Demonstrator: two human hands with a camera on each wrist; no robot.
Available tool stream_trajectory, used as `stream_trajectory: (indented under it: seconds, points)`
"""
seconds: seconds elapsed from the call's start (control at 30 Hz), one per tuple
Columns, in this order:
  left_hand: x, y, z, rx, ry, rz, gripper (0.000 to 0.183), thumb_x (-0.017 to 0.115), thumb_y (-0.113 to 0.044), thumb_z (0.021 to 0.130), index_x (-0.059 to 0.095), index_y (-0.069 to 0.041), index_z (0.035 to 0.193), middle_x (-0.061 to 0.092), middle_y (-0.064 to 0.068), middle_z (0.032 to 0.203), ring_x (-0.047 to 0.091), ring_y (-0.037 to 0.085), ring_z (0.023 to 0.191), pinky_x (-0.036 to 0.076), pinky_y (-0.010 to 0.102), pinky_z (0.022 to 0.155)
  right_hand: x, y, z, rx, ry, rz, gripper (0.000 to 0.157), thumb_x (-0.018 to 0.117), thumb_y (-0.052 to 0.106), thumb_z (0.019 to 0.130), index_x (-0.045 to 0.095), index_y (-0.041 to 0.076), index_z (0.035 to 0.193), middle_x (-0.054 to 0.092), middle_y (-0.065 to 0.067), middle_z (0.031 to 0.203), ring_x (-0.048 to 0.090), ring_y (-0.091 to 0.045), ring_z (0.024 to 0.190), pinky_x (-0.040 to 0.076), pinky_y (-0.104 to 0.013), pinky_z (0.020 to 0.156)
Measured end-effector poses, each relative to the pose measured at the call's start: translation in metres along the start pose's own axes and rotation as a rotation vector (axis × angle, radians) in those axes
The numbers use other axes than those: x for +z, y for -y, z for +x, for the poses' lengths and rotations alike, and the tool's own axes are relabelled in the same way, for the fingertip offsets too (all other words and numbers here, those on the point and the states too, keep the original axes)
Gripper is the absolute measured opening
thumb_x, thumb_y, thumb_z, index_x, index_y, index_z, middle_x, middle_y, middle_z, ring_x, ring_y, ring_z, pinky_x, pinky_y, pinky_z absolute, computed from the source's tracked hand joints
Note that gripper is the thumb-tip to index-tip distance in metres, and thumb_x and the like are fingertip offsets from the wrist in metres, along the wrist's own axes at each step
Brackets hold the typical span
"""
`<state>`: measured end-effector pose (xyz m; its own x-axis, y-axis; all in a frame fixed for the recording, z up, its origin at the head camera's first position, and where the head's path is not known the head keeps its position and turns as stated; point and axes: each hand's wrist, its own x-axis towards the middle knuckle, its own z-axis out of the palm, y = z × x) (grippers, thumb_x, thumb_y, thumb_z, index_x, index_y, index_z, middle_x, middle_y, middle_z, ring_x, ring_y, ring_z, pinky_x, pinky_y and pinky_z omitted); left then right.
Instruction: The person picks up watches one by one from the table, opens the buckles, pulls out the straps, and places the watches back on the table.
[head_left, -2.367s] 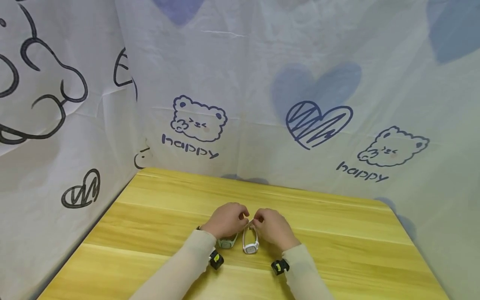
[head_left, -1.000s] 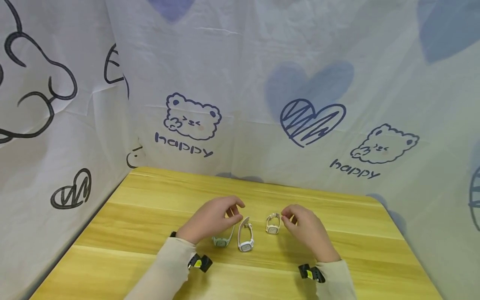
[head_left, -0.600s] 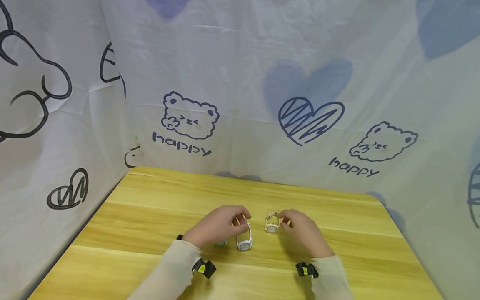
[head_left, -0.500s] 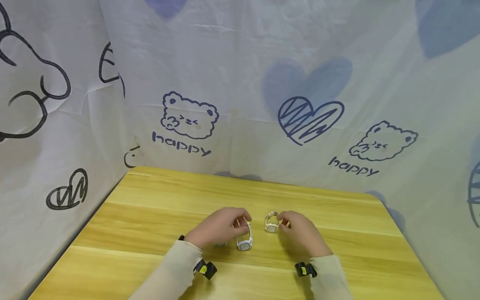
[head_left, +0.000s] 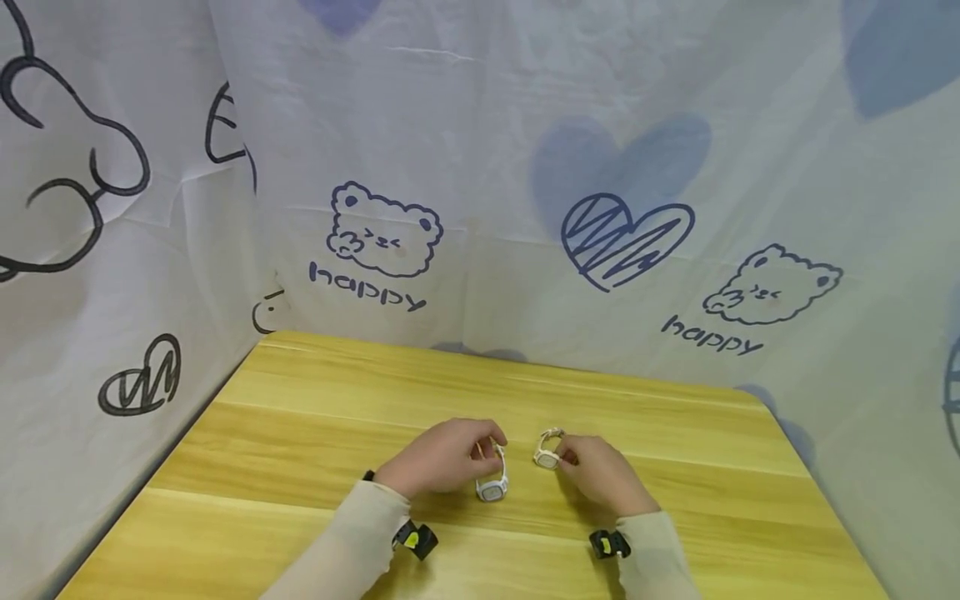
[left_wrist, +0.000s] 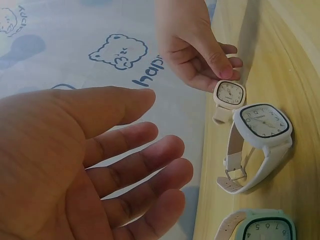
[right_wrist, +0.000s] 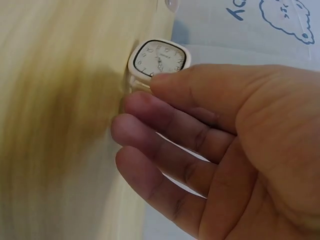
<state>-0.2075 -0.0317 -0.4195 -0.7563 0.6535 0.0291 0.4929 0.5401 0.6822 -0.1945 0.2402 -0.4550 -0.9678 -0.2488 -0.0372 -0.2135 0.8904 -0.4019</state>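
Observation:
Three wristwatches stand on the wooden table, straps looped. The cream wristwatch (head_left: 547,460) is farthest right; my right hand (head_left: 602,475) pinches its edge between thumb and fingers, as the right wrist view shows with the thumb on the case of the cream wristwatch (right_wrist: 160,57). My left hand (head_left: 446,457) hovers by the white wristwatch (head_left: 492,490), fingers loosely bent with nothing between them. In the left wrist view the white wristwatch (left_wrist: 265,122) stands apart from the fingers. A mint-green wristwatch (left_wrist: 267,232) shows there too, cut off at the bottom; the left hand hides it in the head view.
The yellow wood-grain table (head_left: 315,400) reaches back to a white printed cloth (head_left: 495,275), with another cloth (head_left: 60,333) along the left. Black camera straps (head_left: 416,540) sit on both wrists.
My hands have moved apart, and the cream wristwatch now stands to the right of the white one. Lately the right hand has closed on it and turned it slightly; the left hand has covered the green wristwatch.

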Motion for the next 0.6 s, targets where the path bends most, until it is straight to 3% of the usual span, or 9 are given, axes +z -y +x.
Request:
stream_trajectory:
  seconds: [0.17,0.43,0.6]
  points:
    - [0.0017,0.0003,-0.0001,0.015,0.003,0.014,0.024,0.071,-0.027,0.099,0.07,-0.016,0.12,0.065,-0.015,0.09,0.061,0.001,0.081,0.053,0.026,0.076,0.0035,-0.0051,0.0023,0.025,0.009,0.035,0.006,0.073,0.017,0.098,0.073,0.017,0.091,0.065,0.01,0.08,0.053,-0.009,0.068,0.047,-0.034,0.068]
    - [0.0001,0.0011,0.0001,-0.001,-0.005,0.01,0.024,0.071,-0.027,0.099,0.07,-0.016,0.12,0.067,-0.014,0.094,0.061,0.001,0.083,0.053,0.027,0.077,0.0039,-0.0064,0.0012,-0.019,-0.016,0.033,0.008,0.072,0.019,0.098,0.074,0.012,0.095,0.066,0.011,0.081,0.052,-0.008,0.069,0.047,-0.031,0.066]
    - [-0.0011,0.0024,0.0003,-0.006,-0.008,0.009,0.022,0.07,-0.028,0.1,0.07,-0.018,0.12,0.067,-0.014,0.095,0.062,0.002,0.084,0.053,0.027,0.076,0.002,-0.0042,0.0008,-0.031,-0.028,0.034,0.005,0.073,0.014,0.097,0.073,0.015,0.092,0.064,0.011,0.079,0.05,-0.008,0.067,0.044,-0.029,0.063]
